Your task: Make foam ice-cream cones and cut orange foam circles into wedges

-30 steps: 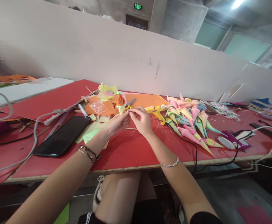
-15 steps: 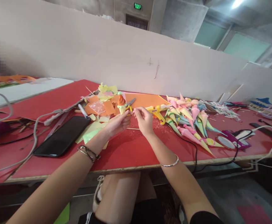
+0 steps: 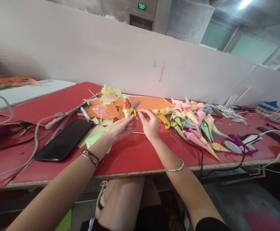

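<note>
My left hand (image 3: 122, 127) pinches a small paper ice-cream cone (image 3: 126, 108), yellow below with an orange swirl on top, and holds it upright above the red table (image 3: 135, 154). My right hand (image 3: 149, 123) hovers just to the right of the cone, thumb and forefinger pinched together; what they hold is too small to see. A yellow glue gun (image 3: 162, 115) lies right behind my right hand. Scissors (image 3: 135, 106) rest on an orange sheet (image 3: 149, 103) behind the cone.
A black phone (image 3: 64, 140) lies at the left near grey cables (image 3: 35, 141). Orange and yellow paper scraps (image 3: 103, 110) sit behind my hands. A heap of pastel paper cones (image 3: 197, 123) is at the right. A white partition (image 3: 106, 57) backs the table.
My left hand has lifted the cone slightly and tilted it upright. My right hand has drawn a little away to the right of it.
</note>
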`<state>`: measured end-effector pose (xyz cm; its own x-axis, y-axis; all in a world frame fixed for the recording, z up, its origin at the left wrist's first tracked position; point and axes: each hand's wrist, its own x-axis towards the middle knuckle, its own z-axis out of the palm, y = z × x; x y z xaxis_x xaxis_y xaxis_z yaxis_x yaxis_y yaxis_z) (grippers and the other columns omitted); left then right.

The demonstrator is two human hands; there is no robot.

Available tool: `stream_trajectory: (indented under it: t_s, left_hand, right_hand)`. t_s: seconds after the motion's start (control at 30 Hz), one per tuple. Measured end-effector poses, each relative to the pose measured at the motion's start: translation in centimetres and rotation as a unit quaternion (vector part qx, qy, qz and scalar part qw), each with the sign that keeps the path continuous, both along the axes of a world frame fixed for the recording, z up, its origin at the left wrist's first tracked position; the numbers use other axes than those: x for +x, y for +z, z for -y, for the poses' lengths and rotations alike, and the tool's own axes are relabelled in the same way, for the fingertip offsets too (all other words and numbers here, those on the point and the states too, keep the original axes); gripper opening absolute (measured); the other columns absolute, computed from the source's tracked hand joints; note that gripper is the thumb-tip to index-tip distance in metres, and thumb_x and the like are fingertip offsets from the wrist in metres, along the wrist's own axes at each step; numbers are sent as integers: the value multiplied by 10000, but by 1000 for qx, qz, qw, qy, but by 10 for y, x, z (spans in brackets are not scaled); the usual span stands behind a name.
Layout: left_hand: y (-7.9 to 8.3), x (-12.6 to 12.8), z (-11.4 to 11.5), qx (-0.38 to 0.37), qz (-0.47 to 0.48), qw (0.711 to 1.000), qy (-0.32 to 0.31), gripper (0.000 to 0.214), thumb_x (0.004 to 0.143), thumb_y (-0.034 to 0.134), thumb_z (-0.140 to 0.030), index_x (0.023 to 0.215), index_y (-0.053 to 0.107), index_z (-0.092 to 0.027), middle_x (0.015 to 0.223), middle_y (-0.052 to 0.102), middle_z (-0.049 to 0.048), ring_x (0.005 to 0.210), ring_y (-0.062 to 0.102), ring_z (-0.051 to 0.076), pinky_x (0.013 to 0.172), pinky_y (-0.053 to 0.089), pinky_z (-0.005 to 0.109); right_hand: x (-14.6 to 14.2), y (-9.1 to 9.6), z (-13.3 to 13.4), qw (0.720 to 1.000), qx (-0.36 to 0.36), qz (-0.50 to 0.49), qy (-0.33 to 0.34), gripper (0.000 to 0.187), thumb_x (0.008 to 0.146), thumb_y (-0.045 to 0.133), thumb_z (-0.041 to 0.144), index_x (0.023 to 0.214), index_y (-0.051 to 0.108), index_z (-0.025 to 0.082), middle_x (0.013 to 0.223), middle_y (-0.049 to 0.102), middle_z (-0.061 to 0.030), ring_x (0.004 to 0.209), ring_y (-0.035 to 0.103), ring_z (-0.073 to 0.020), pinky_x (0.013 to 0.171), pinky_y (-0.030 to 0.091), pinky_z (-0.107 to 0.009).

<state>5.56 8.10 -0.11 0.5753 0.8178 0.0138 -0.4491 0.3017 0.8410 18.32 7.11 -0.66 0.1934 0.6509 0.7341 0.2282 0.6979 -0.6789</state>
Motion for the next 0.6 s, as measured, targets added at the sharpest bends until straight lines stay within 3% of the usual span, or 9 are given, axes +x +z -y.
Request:
stream_trajectory:
  t_s: [0.23,0.43,0.6]
  left_hand:
    - [0,0,2,-26,-30,999,-24,267,823,553,-379,714,529,-137,472,237,-96,389,207,34,371,227,125]
    - [-3,0,7,-5,-61,997,-52,343,728,677,-338,605,411,-159,491,271,-91,430,235,30,405,247,139]
    - [-3,0,9,13,-89,993,-76,396,677,716,-360,583,389,-158,502,284,-86,450,245,26,422,230,154]
  right_hand:
    - [-1,-2,-2,1000,-8,-14,18,122,820,539,279,865,628,208,830,675,-26,780,642,-148,753,526,-300]
    - [0,4,3,997,42,71,2,73,792,589,230,784,658,250,861,591,-16,847,589,-146,774,510,-299]
    - [-1,4,3,995,56,83,-5,112,772,612,179,764,670,274,888,539,-8,886,565,-146,837,492,-319]
